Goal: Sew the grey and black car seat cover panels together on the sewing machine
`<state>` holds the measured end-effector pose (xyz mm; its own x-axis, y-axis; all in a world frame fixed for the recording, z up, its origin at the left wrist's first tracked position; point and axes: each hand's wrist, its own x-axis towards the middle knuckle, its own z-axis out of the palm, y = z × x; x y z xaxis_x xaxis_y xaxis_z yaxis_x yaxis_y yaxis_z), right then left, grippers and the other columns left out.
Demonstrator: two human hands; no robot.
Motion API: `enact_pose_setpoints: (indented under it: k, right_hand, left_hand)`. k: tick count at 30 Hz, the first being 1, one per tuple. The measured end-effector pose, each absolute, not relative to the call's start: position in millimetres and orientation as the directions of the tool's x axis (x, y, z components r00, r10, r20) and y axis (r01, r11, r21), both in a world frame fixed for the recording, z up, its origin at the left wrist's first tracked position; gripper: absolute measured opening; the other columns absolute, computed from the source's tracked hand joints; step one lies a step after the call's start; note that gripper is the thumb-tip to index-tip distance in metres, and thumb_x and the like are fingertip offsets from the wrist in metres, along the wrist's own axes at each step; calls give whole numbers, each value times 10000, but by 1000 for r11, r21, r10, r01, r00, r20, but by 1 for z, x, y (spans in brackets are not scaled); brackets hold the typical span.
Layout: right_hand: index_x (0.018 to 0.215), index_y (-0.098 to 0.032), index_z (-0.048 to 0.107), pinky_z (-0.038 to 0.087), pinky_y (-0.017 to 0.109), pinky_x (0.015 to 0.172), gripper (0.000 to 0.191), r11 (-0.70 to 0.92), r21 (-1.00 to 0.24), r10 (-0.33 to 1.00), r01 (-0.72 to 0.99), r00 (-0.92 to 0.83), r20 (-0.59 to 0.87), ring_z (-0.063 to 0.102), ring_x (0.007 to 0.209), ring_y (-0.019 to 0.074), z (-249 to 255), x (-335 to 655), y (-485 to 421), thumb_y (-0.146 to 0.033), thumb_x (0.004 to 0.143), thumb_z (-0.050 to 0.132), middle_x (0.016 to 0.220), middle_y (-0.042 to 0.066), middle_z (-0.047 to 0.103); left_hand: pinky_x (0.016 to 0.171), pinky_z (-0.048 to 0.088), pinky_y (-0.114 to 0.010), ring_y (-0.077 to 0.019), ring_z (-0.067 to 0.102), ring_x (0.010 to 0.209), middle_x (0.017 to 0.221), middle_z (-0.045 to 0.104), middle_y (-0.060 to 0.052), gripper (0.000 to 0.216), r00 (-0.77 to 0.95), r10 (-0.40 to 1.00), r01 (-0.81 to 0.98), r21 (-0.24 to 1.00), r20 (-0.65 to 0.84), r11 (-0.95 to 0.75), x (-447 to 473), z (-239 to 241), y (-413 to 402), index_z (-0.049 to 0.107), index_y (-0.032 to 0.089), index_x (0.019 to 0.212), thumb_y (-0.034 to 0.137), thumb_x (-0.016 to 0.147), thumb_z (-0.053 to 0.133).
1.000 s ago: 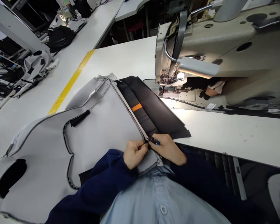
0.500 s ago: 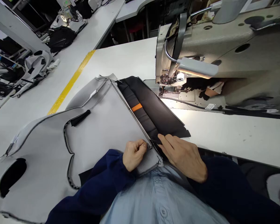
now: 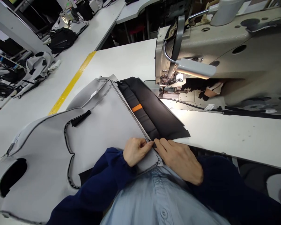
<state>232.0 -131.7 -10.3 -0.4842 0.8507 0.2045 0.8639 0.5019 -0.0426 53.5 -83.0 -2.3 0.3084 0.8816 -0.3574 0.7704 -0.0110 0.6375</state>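
A large sewn cover piece (image 3: 100, 131), grey lining side up, lies across the table in front of me. Along its right seam a black padded panel (image 3: 152, 103) with a small orange tab (image 3: 137, 107) folds out. At the near end of that seam, my left hand (image 3: 136, 150) pinches the fabric edge between thumb and curled fingers. Just to its right, my right hand (image 3: 178, 157) has its fingertips closed on the black edge, almost touching the left thumb. Exactly what lies under the fingertips is hidden.
An industrial sewing machine (image 3: 215, 62) with a lit lamp (image 3: 196, 68) stands on the right. Yellow tape (image 3: 72, 82) crosses the white table (image 3: 128, 57). Black pieces (image 3: 63, 39) and other grey covers (image 3: 38, 70) lie at the far left.
My right hand has moved slightly left toward my left hand, whose thumb now reaches out to the seam. A dark strip at the right fingertips is now mostly covered.
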Motion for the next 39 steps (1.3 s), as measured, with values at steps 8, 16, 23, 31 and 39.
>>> enact_pose_setpoints:
  k: [8,16,23,31,39]
  right_hand:
    - [1000,-134,580,261,321,519,202,516,57,834,855,-516,196,465,617,163,-2,223,-130,-47,867,456,776,25,493]
    - [907,-164,559,216,320,498,153,555,-11,819,832,-544,183,478,596,164,-3,225,-122,-52,854,470,769,21,515]
    - [1135,-184,536,375,263,626,249,339,-688,930,642,-338,143,571,744,140,-23,241,-109,-298,917,502,952,33,610]
    - [695,-159,540,325,211,544,45,-74,-988,905,139,-406,-125,418,587,79,-41,213,-76,-187,718,566,619,-53,478]
    - [713,-170,517,180,201,406,214,-383,-921,847,-77,-428,-316,239,430,49,-42,211,-87,-347,750,631,486,-101,343]
  left_hand:
    - [473,135,-233,-64,191,502,523,208,53,368,284,898,686,725,-336,54,53,-14,-92,287,168,536,337,830,429]
    - [466,130,-230,-59,188,498,524,206,52,358,289,895,627,774,-339,91,54,-9,-95,276,173,530,327,811,436]
    - [443,136,-232,-57,199,459,495,223,55,345,291,880,617,777,-375,127,47,-11,-97,323,178,516,353,797,422]
    - [456,160,-243,-60,235,439,455,269,46,442,317,884,798,600,-343,-53,50,8,-87,368,161,485,413,840,449]
    - [364,248,-204,-65,346,335,388,431,35,570,342,731,617,728,-591,299,44,-1,-77,536,145,554,677,758,524]
